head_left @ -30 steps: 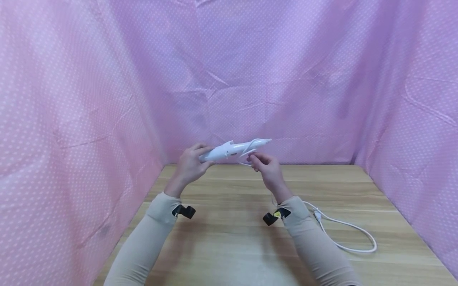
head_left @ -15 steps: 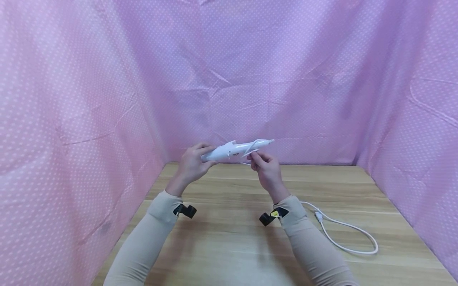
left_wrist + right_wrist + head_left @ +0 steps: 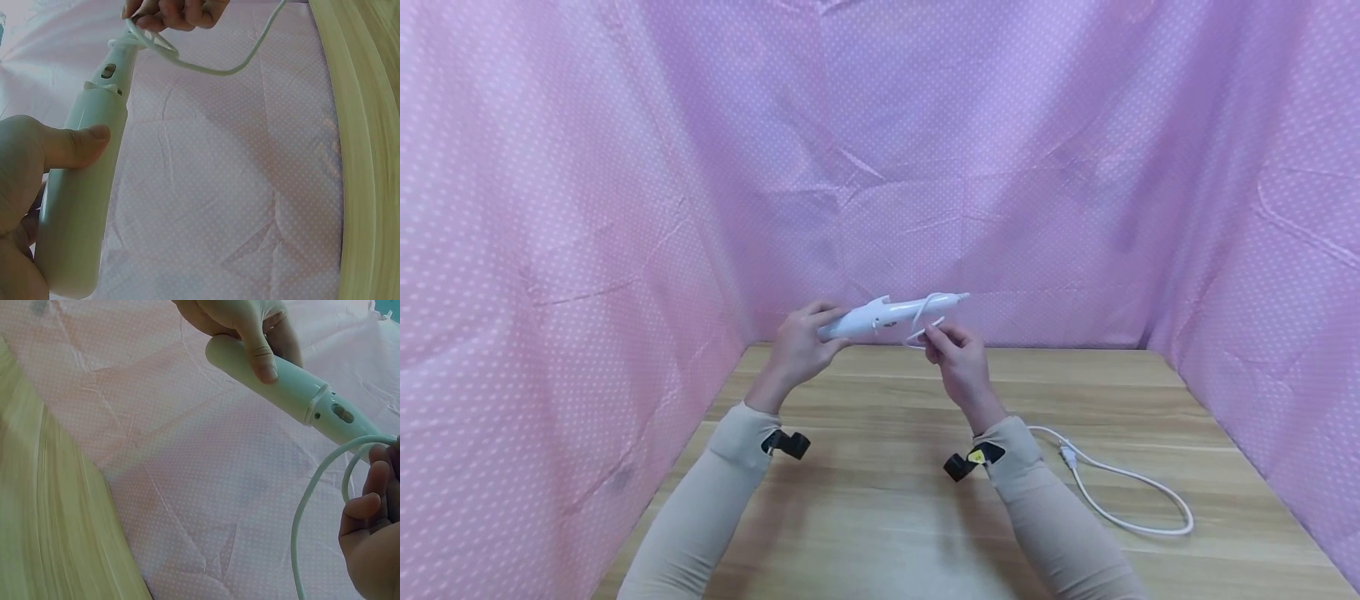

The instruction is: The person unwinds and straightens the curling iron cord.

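My left hand (image 3: 801, 346) grips a white hair styling iron (image 3: 880, 315) by its thick end, holding it raised above the table's far part. In the left wrist view the thumb lies along the smooth barrel (image 3: 78, 206). A slide switch (image 3: 342, 413) shows on the narrower handle, past a notched collar. The iron's white power cord (image 3: 917, 337) loops around the handle near its thin tip. Just below that tip, my right hand (image 3: 961, 362) pinches the cord between thumb and fingers. In the right wrist view, the cord hangs down in a wide curve beside the curled fingers.
A long loop of the cord (image 3: 1150, 527) with its white plug (image 3: 1067, 455) lies on the wooden table (image 3: 865, 500), right of the right forearm. Pink dotted cloth (image 3: 925, 167) hangs behind the table and along both sides.
My right hand has drawn the cord slightly down and away from the handle, so its loop stands looser there. My left hand and the iron have barely moved.
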`<state>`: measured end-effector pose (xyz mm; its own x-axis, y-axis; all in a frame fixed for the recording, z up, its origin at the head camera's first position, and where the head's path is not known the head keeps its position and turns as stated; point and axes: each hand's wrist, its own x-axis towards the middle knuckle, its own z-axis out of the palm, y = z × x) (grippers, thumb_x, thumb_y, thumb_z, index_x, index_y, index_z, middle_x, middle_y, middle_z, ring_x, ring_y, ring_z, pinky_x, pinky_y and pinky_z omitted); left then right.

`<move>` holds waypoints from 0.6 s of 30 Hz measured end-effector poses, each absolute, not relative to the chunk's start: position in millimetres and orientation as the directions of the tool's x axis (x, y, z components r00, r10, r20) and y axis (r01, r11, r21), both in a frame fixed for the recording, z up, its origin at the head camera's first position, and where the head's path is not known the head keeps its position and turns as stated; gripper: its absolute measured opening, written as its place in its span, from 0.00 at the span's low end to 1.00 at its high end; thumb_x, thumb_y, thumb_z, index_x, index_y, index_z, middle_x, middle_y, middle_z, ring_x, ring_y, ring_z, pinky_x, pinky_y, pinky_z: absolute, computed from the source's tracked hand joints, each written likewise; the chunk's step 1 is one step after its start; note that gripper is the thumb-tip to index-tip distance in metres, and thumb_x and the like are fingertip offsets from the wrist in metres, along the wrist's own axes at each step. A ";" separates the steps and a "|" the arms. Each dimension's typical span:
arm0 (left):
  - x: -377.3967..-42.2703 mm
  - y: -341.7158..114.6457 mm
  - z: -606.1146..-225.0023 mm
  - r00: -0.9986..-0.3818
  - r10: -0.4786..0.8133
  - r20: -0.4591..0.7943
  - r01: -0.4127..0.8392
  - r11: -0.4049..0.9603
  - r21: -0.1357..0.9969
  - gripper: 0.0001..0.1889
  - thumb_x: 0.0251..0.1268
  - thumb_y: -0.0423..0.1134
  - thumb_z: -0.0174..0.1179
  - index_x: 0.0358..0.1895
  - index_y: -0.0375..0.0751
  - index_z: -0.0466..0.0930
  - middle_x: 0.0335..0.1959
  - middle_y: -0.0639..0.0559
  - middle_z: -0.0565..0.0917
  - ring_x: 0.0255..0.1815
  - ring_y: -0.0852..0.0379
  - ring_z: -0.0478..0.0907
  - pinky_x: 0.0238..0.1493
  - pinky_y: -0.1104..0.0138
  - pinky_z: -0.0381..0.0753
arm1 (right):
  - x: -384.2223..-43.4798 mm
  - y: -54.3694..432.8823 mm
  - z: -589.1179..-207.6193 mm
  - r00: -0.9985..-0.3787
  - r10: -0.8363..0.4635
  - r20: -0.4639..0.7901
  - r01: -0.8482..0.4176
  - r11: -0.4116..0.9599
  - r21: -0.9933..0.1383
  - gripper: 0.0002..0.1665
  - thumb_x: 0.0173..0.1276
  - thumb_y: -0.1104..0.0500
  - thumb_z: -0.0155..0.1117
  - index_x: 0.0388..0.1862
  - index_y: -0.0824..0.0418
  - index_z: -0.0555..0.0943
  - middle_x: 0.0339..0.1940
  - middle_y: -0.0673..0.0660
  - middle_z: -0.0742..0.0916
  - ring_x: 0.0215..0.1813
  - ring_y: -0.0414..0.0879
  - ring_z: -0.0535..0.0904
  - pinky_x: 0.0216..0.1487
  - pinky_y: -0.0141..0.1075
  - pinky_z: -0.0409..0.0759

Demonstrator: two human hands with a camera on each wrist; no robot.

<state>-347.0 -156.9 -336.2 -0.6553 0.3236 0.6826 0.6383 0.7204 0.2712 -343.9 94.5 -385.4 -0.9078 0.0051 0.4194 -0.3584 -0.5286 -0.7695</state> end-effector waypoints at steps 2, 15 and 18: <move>-348.0 -159.6 -337.3 -0.656 0.310 0.688 0.632 0.724 0.276 0.24 0.47 0.39 0.76 0.52 0.39 0.85 0.48 0.44 0.85 0.46 0.45 0.83 0.46 0.51 0.81 | -342.2 96.9 -387.7 -0.897 0.003 0.442 -0.385 -0.494 -0.780 0.14 0.67 0.72 0.59 0.26 0.58 0.85 0.22 0.51 0.85 0.23 0.41 0.71 0.27 0.29 0.69; -352.7 -176.6 -344.0 -0.681 0.277 0.678 0.595 0.749 0.292 0.24 0.48 0.39 0.76 0.52 0.40 0.84 0.48 0.45 0.84 0.46 0.44 0.82 0.46 0.50 0.79 | -328.9 119.3 -382.6 -0.852 0.039 0.523 -0.523 -0.125 -0.843 0.13 0.64 0.64 0.68 0.36 0.77 0.82 0.21 0.46 0.84 0.27 0.38 0.75 0.30 0.27 0.73; -353.3 -181.2 -346.9 -0.695 0.277 0.663 0.582 0.758 0.293 0.24 0.49 0.40 0.75 0.53 0.40 0.84 0.48 0.44 0.84 0.47 0.43 0.81 0.47 0.50 0.79 | -325.3 127.9 -375.6 -0.841 0.018 0.541 -0.541 -0.066 -0.838 0.13 0.64 0.65 0.67 0.36 0.78 0.82 0.22 0.46 0.84 0.27 0.37 0.77 0.32 0.27 0.75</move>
